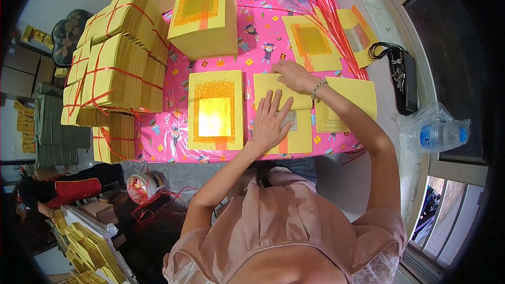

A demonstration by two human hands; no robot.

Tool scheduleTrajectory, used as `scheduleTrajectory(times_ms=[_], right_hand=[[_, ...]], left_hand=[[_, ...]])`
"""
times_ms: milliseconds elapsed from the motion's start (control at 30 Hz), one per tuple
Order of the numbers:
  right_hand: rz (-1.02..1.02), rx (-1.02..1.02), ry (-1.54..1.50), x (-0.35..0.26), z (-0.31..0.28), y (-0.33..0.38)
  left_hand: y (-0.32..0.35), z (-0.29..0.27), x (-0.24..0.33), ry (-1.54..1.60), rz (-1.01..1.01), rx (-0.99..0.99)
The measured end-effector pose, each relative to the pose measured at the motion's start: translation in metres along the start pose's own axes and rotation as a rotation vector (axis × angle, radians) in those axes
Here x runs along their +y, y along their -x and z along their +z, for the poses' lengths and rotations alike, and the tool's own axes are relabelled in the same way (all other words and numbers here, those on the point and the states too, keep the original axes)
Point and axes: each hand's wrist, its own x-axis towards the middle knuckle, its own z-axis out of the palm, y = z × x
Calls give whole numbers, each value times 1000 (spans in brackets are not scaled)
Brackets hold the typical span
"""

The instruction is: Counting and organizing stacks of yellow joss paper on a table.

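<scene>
Left hand (271,122): open, fingers spread, palm down. Right hand (295,78): fingers bent; grip cannot be determined. Folded yellow sheet (300,102): beneath both hands on the table (258,63), flap's long axis left-to-right, far edge nearest the right hand.

Blue-capped bottle (444,135), keys (398,75), black case (408,89), white bucket (157,180), barred window (447,215)

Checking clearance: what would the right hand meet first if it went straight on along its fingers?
Likely the tall yellow paper stack, across a strip of pink printed tablecloth; the right hand's height relative to it is hard to judge.
</scene>
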Motion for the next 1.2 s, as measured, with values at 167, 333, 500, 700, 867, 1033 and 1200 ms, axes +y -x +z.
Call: scheduleTrajectory(times_ms=[167, 333, 500, 700, 867, 1033, 1200], right_hand=[[30, -30, -22, -4, -5, 1], [26, -30, -28, -2, -6, 0], [8, -31, -10, -2, -8, -2], [29, -50, 1, -5, -12, -2], [28, -54, -8, -7, -11, -1], [22, -53, 0, -7, -10, 0], [32, -57, 25, -11, -14, 2]], left_hand=[[0, -1, 1, -8, 0, -6], [-2, -2, -1, -18, 32, -25], [-3, -2, 1, -42, 30, -29], [-2, 1, 0, -73, 34, -46], [-1, -1, 1, -71, 27, -58], [0, 1, 1, -61, 28, -44], [-3, 2, -1, -59, 37, -37]])
